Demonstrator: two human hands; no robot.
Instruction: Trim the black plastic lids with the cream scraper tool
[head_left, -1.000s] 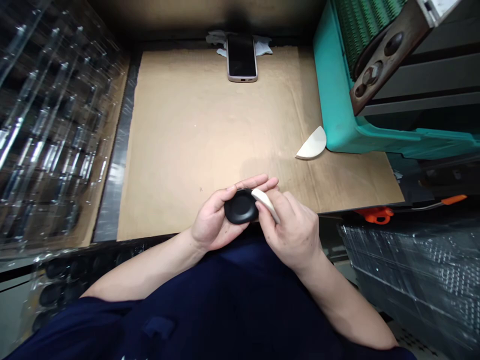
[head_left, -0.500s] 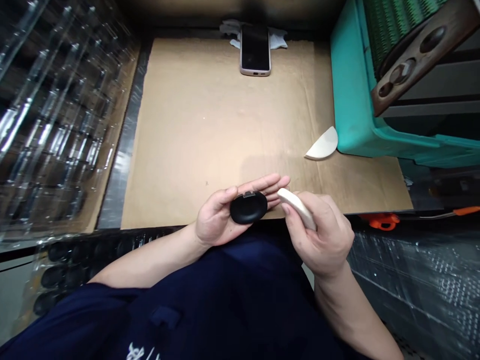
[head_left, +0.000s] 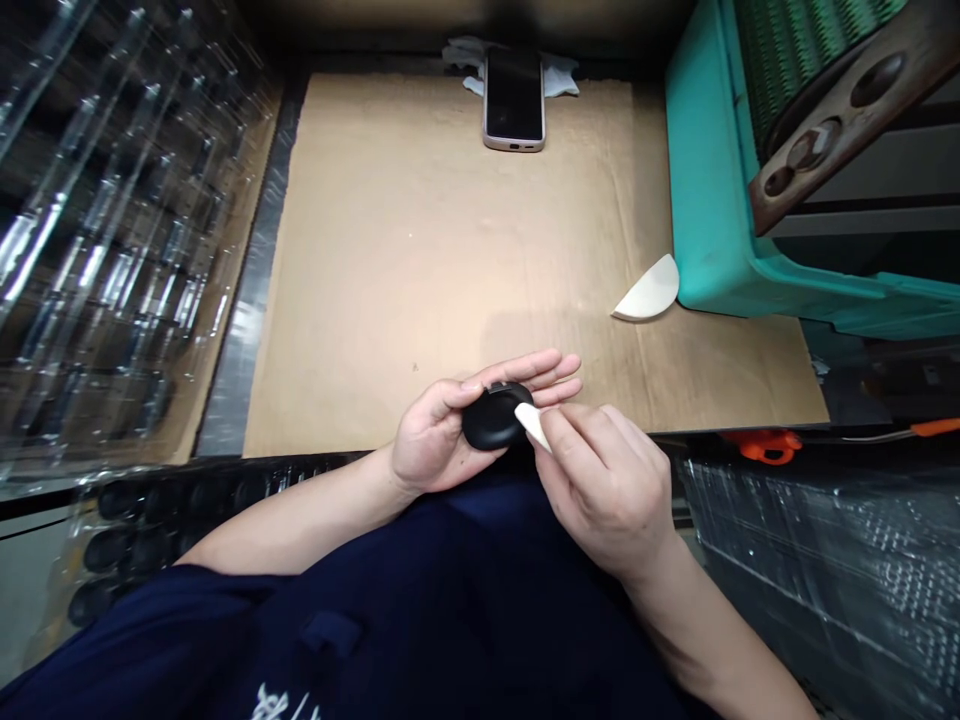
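On the palm of my left hand (head_left: pixel 431 440) rests a small black oval shell (head_left: pixel 487 422) with a dished face and a small hinge-like tab on its far edge. The thumb presses on its rim while the fingers stretch out flat beneath and past it. My right hand (head_left: pixel 611 485) pinches a white sponge-like pad (head_left: pixel 529 424), whose tip touches the shell's right edge or lies just over it. Most of the pad is hidden by the fingers. A white half-round piece (head_left: pixel 649 290), similar in colour, lies on the cardboard sheet (head_left: pixel 435 240) farther right.
A phone (head_left: pixel 514 100) lies on white cloth or tissue at the back. At right stands a teal crate (head_left: pixel 709 200), with a rusty metal bar (head_left: pixel 825 140) above it. Clear plastic trays (head_left: pixel 112 230) are stacked at left. An orange-handled tool (head_left: pixel 765 445) sits past the front edge.
My right hand has moved left with the white pad, bringing its tip to the black shell. The left hand and shell have stayed almost still.
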